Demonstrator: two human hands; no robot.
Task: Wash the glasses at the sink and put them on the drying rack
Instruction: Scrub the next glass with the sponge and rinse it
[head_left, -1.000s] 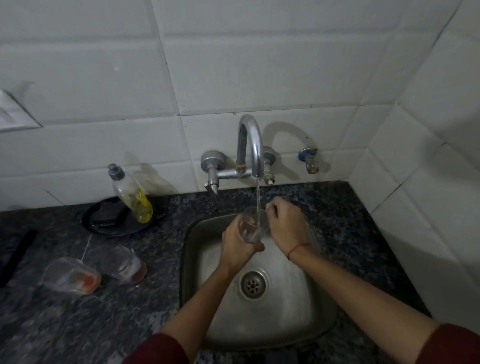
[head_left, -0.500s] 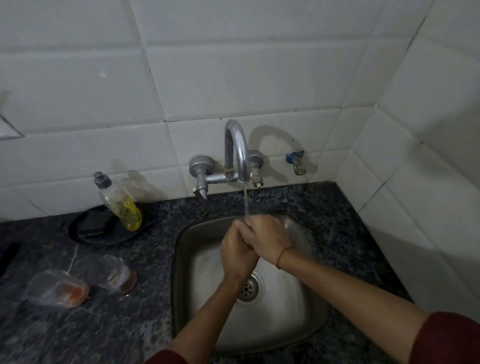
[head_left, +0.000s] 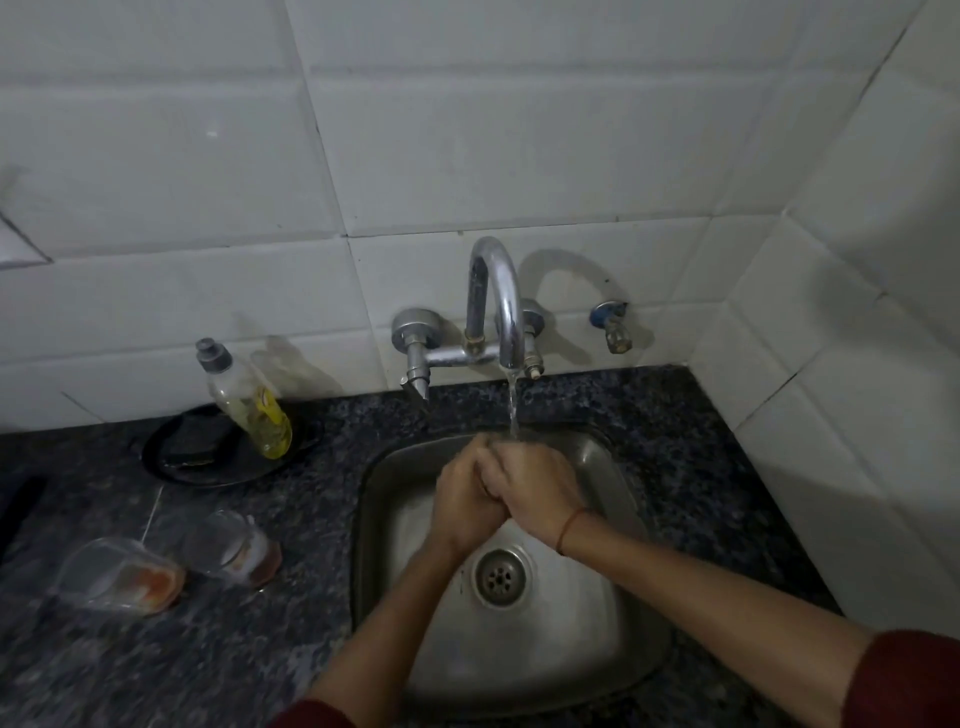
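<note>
Closing up since a second ago, left hand (head_left: 461, 514) and right hand (head_left: 540, 488) are pressing together under the tap (head_left: 497, 291), hiding any glass, best turning slowly midstream.

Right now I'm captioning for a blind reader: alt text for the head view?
The left hand and right hand clasp under the running tap over a sink, hiding anything held. Two glasses with orange dregs sit on the counter at left.
</note>
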